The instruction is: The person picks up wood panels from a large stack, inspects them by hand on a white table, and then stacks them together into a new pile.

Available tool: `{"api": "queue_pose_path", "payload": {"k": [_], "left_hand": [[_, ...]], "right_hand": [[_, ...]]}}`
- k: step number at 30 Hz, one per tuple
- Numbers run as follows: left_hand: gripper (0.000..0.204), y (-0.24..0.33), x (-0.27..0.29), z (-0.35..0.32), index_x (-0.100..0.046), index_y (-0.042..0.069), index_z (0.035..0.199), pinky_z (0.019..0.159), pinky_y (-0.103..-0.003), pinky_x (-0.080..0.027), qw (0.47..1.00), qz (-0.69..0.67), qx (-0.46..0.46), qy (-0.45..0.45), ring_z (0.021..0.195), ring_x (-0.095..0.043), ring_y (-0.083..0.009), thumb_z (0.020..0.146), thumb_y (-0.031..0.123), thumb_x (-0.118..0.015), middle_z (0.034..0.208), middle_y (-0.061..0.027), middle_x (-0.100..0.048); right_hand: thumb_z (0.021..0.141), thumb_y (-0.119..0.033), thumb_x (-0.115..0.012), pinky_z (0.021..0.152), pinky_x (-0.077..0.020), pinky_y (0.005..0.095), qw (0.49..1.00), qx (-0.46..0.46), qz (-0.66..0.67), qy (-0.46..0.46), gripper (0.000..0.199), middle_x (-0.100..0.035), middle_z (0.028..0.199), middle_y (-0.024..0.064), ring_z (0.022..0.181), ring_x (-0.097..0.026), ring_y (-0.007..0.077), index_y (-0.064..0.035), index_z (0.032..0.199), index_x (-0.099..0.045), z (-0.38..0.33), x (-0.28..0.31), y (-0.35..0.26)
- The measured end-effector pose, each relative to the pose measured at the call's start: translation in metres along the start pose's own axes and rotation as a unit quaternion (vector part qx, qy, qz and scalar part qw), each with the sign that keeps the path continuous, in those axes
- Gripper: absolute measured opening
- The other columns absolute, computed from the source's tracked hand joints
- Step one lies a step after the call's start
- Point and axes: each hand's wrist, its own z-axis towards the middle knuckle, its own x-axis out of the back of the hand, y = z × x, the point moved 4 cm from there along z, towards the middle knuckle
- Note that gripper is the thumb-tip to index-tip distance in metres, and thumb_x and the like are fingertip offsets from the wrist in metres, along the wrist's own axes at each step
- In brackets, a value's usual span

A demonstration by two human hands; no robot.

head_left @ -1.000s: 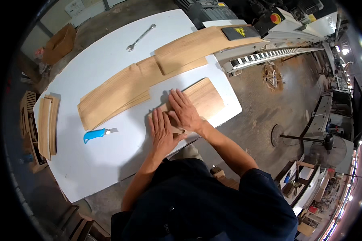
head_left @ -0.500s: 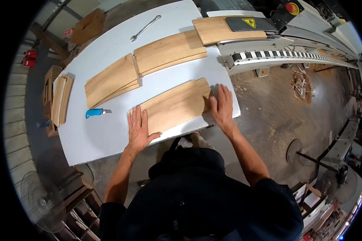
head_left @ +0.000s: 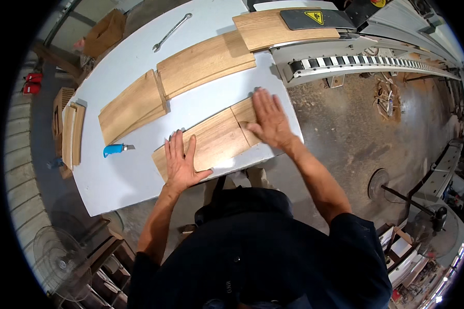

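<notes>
Two pale wood-grain boards lie at the near edge of the white table. The long board (head_left: 219, 136) is under my left hand (head_left: 180, 164), which rests flat on its left end with fingers spread. A straight cross line divides it from the shorter visible board (head_left: 244, 114) at the right. My right hand (head_left: 269, 118) lies over that piece's right end, fingers stretched out and thumb apart, hiding part of it. Whether the boards overlap or butt together I cannot tell. Neither hand grips anything.
Behind lie more boards (head_left: 206, 63) and a left stack (head_left: 134, 105). A blue utility knife (head_left: 114, 149) and a wrench (head_left: 172, 33) rest on the white table (head_left: 108, 190). Another board (head_left: 258, 31) sits under the machine's dark guard (head_left: 314, 19), beside a roller track (head_left: 355, 62).
My right hand has moved left, from beside the boards' right end to on top of it. A straight line now shows between the boards. The whole view has shifted slightly.
</notes>
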Motion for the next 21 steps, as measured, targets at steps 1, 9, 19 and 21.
{"api": "queue_pose_path", "payload": {"k": [1, 9, 19, 21], "left_hand": [[0.108, 0.0, 0.0, 0.002, -0.034, 0.003, 0.143, 0.112, -0.06, -0.008, 1.0, -0.003, -0.001, -0.001, 0.139, -0.015, -0.0471, 0.061, 0.061, -0.075, 0.148, -0.0319, -0.018], [0.108, 0.022, -0.005, 0.033, -0.035, 0.004, 0.144, 0.113, -0.06, -0.006, 0.998, -0.062, 0.006, 0.002, 0.14, -0.014, -0.0467, 0.061, 0.059, -0.077, 0.149, -0.0318, -0.016], [0.127, -0.177, 0.081, 0.025, -0.02, 0.008, 0.15, 0.116, -0.055, -0.008, 0.987, 0.036, 0.118, 0.107, 0.142, -0.007, -0.0466, 0.051, 0.056, -0.084, 0.153, -0.0295, -0.011], [0.127, -0.212, 0.101, 0.036, -0.02, 0.009, 0.15, 0.117, -0.053, -0.01, 0.986, 0.083, 0.147, 0.011, 0.141, -0.009, -0.0471, 0.049, 0.05, -0.085, 0.152, -0.0304, -0.012]], "right_hand": [[0.093, -0.054, -0.045, 0.117, -0.012, 0.0478, 1.0, -0.021, -0.003, 0.01, 0.086, -0.017, 0.153, 0.0256, 0.143, -0.016, 0.0374, 0.0052, 0.147, -0.012, -0.008, 0.002, 0.012], [0.09, -0.039, -0.058, 0.108, -0.03, 0.0493, 0.963, -0.128, 0.199, 0.13, 0.065, -0.045, 0.136, 0.028, 0.127, -0.039, 0.045, 0.0081, 0.133, -0.044, 0.003, 0.036, 0.015], [0.084, -0.028, -0.07, 0.081, -0.0523, 0.0378, 0.916, -0.071, 0.391, 0.062, 0.056, -0.059, 0.119, 0.0244, 0.094, -0.064, 0.0317, 0.0067, 0.124, -0.052, 0.089, 0.008, -0.116], [0.081, -0.032, -0.073, 0.074, -0.0533, 0.0354, 0.88, -0.112, 0.458, 0.048, 0.061, -0.064, 0.108, 0.0216, 0.082, -0.066, 0.0277, 0.0065, 0.124, -0.053, 0.13, -0.026, -0.131]]}}
